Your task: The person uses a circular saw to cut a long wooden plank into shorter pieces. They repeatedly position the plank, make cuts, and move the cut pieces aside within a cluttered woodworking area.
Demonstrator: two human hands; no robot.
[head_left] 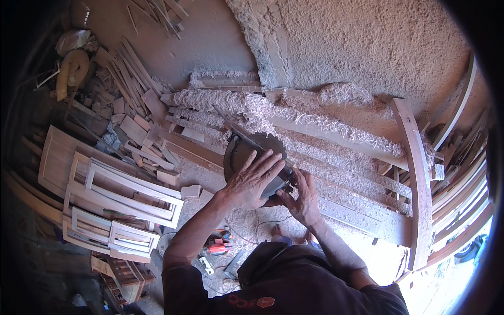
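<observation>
Head view: left hand [254, 178] lies spread flat on a dark round toothed saw blade [247, 149] at frame centre. Right hand [302, 197] grips its lower right edge; the blade's face tilts toward the upper left.

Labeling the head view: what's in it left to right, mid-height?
Stacked wooden frames → left hand flat on the round saw blade → right hand → shaving-covered planks → curved beam.
</observation>
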